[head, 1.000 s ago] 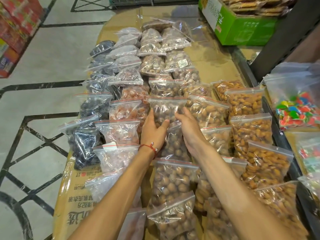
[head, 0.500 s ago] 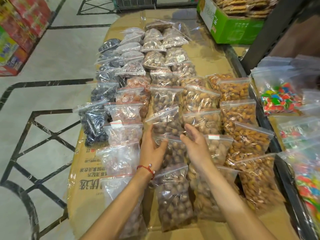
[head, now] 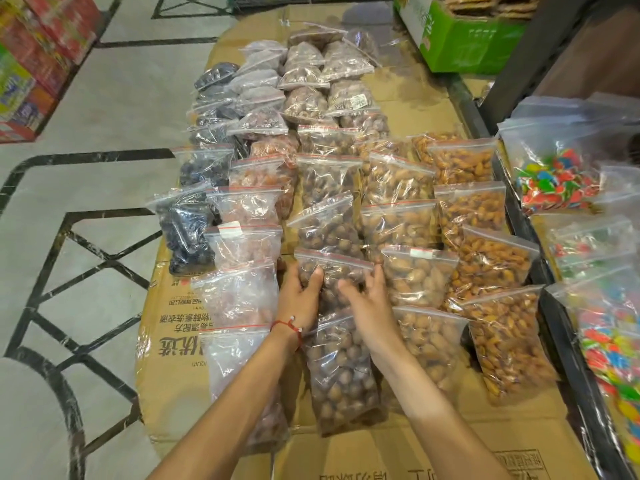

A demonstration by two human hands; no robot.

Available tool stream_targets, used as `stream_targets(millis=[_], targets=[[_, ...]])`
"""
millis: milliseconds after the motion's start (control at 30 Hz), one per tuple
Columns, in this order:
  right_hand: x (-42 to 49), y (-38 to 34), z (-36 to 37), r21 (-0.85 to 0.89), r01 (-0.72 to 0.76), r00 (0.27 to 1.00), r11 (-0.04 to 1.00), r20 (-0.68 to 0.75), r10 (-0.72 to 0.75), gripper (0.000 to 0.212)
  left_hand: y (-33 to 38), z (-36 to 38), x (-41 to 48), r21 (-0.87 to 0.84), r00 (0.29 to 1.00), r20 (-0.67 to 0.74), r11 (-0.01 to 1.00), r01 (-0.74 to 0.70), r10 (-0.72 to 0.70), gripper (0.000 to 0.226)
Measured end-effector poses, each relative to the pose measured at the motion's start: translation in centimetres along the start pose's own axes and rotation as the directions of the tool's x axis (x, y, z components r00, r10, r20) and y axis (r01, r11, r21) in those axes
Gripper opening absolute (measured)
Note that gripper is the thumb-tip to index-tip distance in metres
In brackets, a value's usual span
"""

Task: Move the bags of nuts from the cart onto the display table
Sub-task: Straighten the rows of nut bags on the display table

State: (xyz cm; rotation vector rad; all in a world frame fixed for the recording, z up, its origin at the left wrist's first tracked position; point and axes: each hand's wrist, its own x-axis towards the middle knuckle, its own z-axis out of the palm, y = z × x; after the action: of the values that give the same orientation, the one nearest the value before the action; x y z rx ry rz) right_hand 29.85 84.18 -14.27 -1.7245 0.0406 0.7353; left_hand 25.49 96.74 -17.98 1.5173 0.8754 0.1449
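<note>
Pinching bag (head: 334, 268) at its left edge with left grip (head: 301, 301), thumb on top — touching same bag with right grip (head: 369, 306), fingers spread, loose. Lying in middle row on worktop (head: 433, 98), between other bags (head: 412, 275).

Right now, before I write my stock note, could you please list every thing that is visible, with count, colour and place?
table: one, covered with brown cardboard, centre.
round-nut bags: several, dark brown, middle column.
held bag: one, dark brown, second-nearest in that column, between the hands.
pale-nut bags: several, light brown, next column to the right.
orange nut bags: about six, orange-brown, rightmost column.
dark bags: several, blue-black, leftmost column.
pinkish bags: several, pale pink, second column from left.
candy bags: several, multicoloured, beyond the table's right edge.
box: one, green, far right corner.
left hand: one, grips the held bag's left edge; red string on wrist.
right hand: one, straight fingers touch its right edge.
</note>
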Motion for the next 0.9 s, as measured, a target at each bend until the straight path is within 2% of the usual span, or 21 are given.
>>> stream_targets(millis=[100,167,200,300,367,467,567,667,767,900], targets=[[0.6,-0.1,-0.2,-0.185,0.061,0.998,0.981,0.012,-0.060,0.091,-0.1,0.1,0.4,-0.094,0.999,-0.008,0.995,0.040,-0.041,0.018],[1.3,-0.4,-0.3,-0.199,0.085,0.996,0.976,0.029,-0.081,0.089,0.0,0.3,0.7,-0.226,0.996,0.007,0.970,0.085,-0.085,0.006],[1.7,-0.4,-0.3,-0.185,0.083,0.996,0.979,0.030,-0.079,0.090,0.1,0.4,1.0,-0.266,0.995,0.017,0.958,0.103,-0.102,0.009],[2.8,-0.2,-0.2,-0.206,0.091,0.996,0.974,0.000,-0.093,0.098,0.5,0.8,1.3,-0.307,0.994,0.041,0.945,0.113,-0.105,0.047],[3.2,-0.1,-0.1,-0.217,0.101,0.995,0.971,0.001,-0.103,0.107,0.2,1.0,1.3,-0.310,0.996,0.034,0.947,0.085,-0.078,0.061],[4.0,-0.1,0.2,-0.152,0.069,0.998,0.986,0.008,-0.069,0.107,-0.3,1.0,1.6,-0.267,1.000,0.010,0.963,0.026,-0.024,0.063],[4.3,-0.3,0.6,-0.044,0.038,0.999,0.998,0.021,-0.038,0.097,0.0,1.0,2.1,-0.236,0.997,0.022,0.970,-0.064,0.071,0.049],[4.3,0.0,0.5,0.033,0.026,0.998,0.999,0.048,-0.028,0.088,-0.2,0.9,2.7,-0.222,0.991,0.055,0.969,-0.104,0.119,0.065],[4.5,0.0,0.4,-0.017,0.044,0.997,0.999,0.058,-0.042,0.085,-0.2,0.8,2.8,-0.307,0.995,0.063,0.950,-0.051,0.074,0.083],[5.4,0.0,0.8,-0.084,0.098,0.992,0.992,0.090,-0.090,0.084,1.0,0.9,2.6,-0.316,0.996,0.029,0.946,-0.073,0.087,0.077]])
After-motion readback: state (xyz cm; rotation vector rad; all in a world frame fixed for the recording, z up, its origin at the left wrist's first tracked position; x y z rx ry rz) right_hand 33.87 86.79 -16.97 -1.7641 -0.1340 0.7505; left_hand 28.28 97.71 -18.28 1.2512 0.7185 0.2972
